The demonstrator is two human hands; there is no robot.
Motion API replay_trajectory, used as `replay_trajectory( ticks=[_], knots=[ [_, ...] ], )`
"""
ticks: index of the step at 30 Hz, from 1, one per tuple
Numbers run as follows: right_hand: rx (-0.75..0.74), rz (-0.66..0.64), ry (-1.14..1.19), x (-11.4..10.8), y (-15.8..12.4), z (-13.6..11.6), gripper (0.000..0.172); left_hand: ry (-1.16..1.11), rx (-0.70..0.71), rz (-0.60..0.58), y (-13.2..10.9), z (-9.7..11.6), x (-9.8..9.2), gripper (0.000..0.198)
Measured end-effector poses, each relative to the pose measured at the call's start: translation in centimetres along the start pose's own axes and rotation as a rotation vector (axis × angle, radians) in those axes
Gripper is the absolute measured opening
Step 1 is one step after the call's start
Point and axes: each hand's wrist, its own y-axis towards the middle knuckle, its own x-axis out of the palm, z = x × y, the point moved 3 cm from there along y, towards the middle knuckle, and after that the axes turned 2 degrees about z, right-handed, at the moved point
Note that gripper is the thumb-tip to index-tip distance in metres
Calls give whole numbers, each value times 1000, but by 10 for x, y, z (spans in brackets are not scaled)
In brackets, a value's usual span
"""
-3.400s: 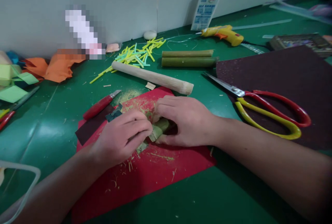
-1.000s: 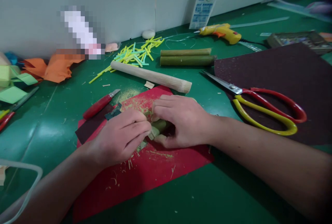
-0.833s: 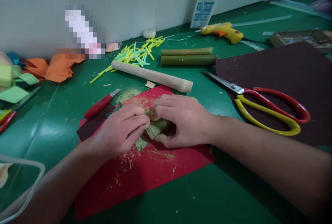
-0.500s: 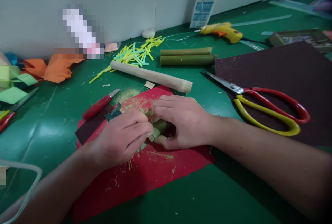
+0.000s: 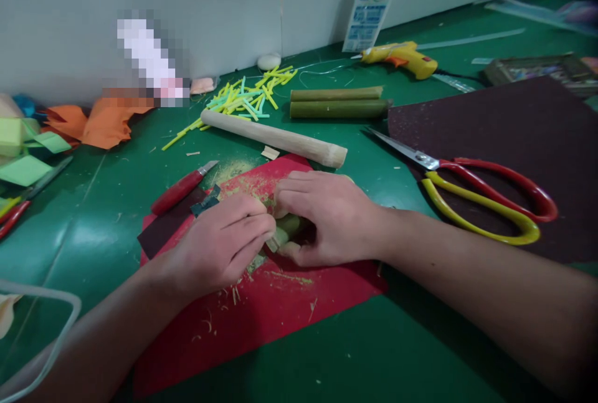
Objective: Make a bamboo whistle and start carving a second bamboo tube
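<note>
On my head feed: right hand (image 5: 334, 219) is curled round a short green bamboo piece (image 5: 290, 223), fingers on the far side, thumb on the near side. Left hand (image 5: 224, 244) is narrow, fingers bunched at the bamboo's left end; tips are hidden, so I can't tell if they grip anything. The bamboo sits between the two hands, over a red sheet (image 5: 280, 312) on the green table (image 5: 355, 347).

Fine pale dust (image 5: 238, 172) lies beyond the left hand, part on the red sheet, part on the table. I see a greyish-green scrap (image 5: 256, 261) just under the left fingertips, and thin shavings on the sheet nearer me.

Red-handled knife (image 5: 177, 192) is beyond the left hand, blade pointing away, with a dark brown strip (image 5: 166, 232) alongside. Past both hands: a pale peeled stick (image 5: 273, 135), one end against a pile of yellow and turquoise straw pieces (image 5: 240, 98). Two green bamboo lengths (image 5: 339, 104) lie side by side further beyond the right hand.

Right of the right hand: scissors (image 5: 481, 188) with one red and one yellow handle loop, handles on a dark brown sheet (image 5: 495, 119). Yellow glue gun (image 5: 402, 59) is well beyond that hand.
</note>
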Motion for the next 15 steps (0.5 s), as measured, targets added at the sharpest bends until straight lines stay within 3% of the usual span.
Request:
replay_trajectory(
  ticks=[15],
  knots=[
    [-24,13,-9,0,0,0,19,49,23,-11,0,-2,-1,17]
  ],
)
